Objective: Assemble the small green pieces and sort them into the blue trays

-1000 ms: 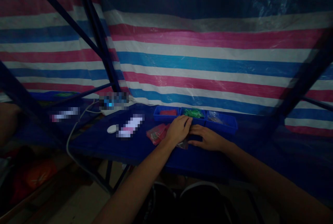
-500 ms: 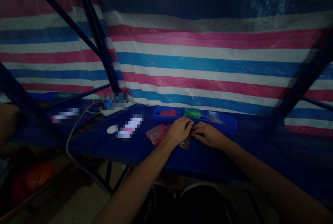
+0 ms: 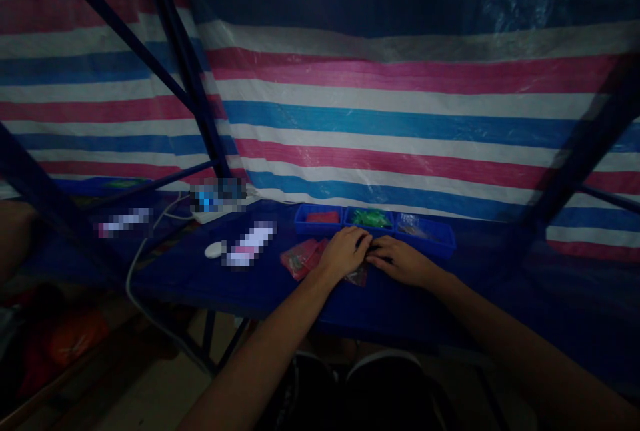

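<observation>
My left hand (image 3: 345, 251) is closed, its fingers bent over a small clear plastic bag (image 3: 357, 277) with a reddish edge that shows below the palm. Fingertip to fingertip with it, my right hand (image 3: 401, 260) is closed in a pinch. What lies between its fingers is hidden. Beside my left wrist several reddish zip bags (image 3: 301, 259) overlap on the blue table (image 3: 270, 287). Just beyond my hands stands a blue three-part tray (image 3: 435, 244). Red packets (image 3: 323, 217) fill its left compartment, green packets (image 3: 370, 218) the middle one, and clear packets (image 3: 413, 225) lie in the right one.
A round white object (image 3: 215, 249) and a blurred-out phone-like item (image 3: 250, 244) lie to the left. Behind them is a white power strip (image 3: 215, 213) with a cable (image 3: 131, 274) running off the table. Blue metal posts (image 3: 193, 84) frame the striped sheet (image 3: 400, 117). Another person's arm (image 3: 13, 237) shows far left.
Hardly anything differs. The small bag under my left hand has shifted slightly, and my right fingers have moved a touch; both arms stay in place.
</observation>
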Demonstrator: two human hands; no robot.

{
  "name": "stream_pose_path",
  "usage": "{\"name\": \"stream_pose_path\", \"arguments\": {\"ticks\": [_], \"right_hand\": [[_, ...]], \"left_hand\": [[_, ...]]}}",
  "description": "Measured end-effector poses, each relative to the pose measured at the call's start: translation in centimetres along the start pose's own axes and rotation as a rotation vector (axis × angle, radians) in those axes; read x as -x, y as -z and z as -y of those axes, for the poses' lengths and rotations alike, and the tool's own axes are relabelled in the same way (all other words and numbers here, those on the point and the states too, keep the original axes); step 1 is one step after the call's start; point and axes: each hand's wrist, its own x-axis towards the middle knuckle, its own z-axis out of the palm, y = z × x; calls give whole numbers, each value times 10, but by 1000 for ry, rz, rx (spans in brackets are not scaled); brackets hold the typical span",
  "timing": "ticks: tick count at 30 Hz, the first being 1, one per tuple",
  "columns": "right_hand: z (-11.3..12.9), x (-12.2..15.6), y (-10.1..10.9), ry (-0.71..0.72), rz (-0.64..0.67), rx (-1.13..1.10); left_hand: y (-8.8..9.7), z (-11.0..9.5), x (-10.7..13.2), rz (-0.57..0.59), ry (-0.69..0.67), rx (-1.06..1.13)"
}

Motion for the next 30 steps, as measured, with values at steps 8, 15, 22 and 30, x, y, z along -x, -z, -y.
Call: {"name": "stream_pose_path", "arguments": {"ticks": [8,15,22,30], "right_hand": [[7,1,3,15,-1,-33],[0,-1,1,-38,0,14],[-5,1,-1,-97,-61,34],[-11,0,-7,-119,-77,-51]], "left_hand": [[1,0,0,0,-7,11],[1,-1,0,17,-7,-23],[0,-1,0,23,-10,-21],[-1,0,0,12,-15,-14]]}}
